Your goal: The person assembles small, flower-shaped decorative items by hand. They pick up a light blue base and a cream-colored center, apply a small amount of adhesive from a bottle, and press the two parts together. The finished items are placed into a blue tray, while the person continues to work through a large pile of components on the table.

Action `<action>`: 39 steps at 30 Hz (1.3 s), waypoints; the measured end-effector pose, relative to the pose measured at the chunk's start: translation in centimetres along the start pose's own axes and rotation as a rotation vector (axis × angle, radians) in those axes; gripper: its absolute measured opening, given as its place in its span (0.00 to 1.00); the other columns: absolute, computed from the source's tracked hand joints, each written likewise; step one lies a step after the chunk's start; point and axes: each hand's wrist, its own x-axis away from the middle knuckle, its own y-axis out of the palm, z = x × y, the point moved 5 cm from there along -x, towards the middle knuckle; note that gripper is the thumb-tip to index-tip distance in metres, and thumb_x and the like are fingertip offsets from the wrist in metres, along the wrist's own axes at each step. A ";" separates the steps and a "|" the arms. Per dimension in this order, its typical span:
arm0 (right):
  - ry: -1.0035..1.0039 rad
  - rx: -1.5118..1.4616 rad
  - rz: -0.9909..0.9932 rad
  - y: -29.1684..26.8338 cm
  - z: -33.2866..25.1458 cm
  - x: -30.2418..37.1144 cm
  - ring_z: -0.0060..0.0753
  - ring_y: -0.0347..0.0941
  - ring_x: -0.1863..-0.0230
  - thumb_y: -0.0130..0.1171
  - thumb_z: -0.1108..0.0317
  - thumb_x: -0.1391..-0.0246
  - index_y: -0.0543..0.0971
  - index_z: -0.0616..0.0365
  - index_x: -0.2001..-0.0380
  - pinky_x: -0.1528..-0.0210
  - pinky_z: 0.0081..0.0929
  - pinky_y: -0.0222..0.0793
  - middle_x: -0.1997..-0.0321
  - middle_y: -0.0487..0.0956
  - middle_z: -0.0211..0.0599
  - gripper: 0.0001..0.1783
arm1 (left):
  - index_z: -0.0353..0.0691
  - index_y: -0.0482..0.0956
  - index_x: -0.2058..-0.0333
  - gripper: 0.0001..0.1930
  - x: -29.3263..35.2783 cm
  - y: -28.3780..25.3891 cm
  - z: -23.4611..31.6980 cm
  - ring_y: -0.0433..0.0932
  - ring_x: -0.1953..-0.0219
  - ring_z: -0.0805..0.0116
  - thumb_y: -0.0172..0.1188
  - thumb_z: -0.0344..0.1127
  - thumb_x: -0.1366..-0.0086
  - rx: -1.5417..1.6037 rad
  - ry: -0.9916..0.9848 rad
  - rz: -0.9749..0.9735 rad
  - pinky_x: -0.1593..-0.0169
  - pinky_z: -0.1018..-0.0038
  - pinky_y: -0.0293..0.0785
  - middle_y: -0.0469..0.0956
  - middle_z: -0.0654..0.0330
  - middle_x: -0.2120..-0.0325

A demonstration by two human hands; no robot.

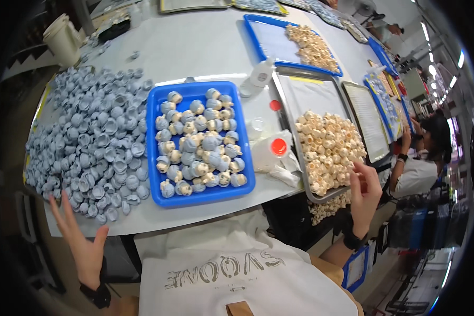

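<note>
My left hand (82, 247) is open with fingers spread, beside the near edge of a heap of small blue-grey hollow caps (102, 137). My right hand (365, 195) is at the near right corner of a metal tray (296, 145) piled with small cream head-shaped pieces (326, 150). Its fingers are loosely curled, the thumb and forefinger apart, and nothing shows between them. Between my hands lies a blue tray (210, 201) holding many cream pieces with blue-grey caps on them (199, 168).
Right of the blue tray stand a white bottle with a red cap (271, 150) and a clear squeeze bottle (262, 72). Another blue tray (253, 37) of cream pieces lies farther back. A pale pitcher (63, 39) stands far left. A person (424, 158) sits at the right.
</note>
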 end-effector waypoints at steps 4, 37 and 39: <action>-0.036 -0.031 -0.002 0.7 -0.2 0.7 0.21 0.68 0.71 0.54 0.78 0.49 0.77 0.62 0.61 0.72 0.17 0.60 0.65 0.75 0.34 0.11 | 0.42 0.49 0.37 0.47 0.0 3.7 0.0 0.41 0.35 0.42 0.67 0.42 0.52 0.151 -0.108 0.026 0.36 0.54 0.42 0.42 0.44 0.37; 0.016 0.243 -0.401 5.9 0.3 -1.5 0.38 0.72 0.77 0.61 0.67 0.59 0.78 0.60 0.67 0.72 0.30 0.66 0.78 0.75 0.39 0.13 | 0.35 0.64 0.74 0.13 0.7 4.3 -2.9 0.61 0.74 0.66 0.60 0.35 0.41 0.104 -0.237 0.548 0.65 0.74 0.64 0.61 0.60 0.79; -0.041 0.282 -0.404 6.6 0.8 -1.4 0.38 0.72 0.75 0.62 0.69 0.60 0.77 0.59 0.65 0.72 0.31 0.66 0.76 0.74 0.40 0.14 | 0.34 0.65 0.74 0.13 1.0 3.6 -2.9 0.61 0.74 0.66 0.60 0.35 0.41 0.110 -0.190 0.605 0.65 0.74 0.64 0.62 0.60 0.79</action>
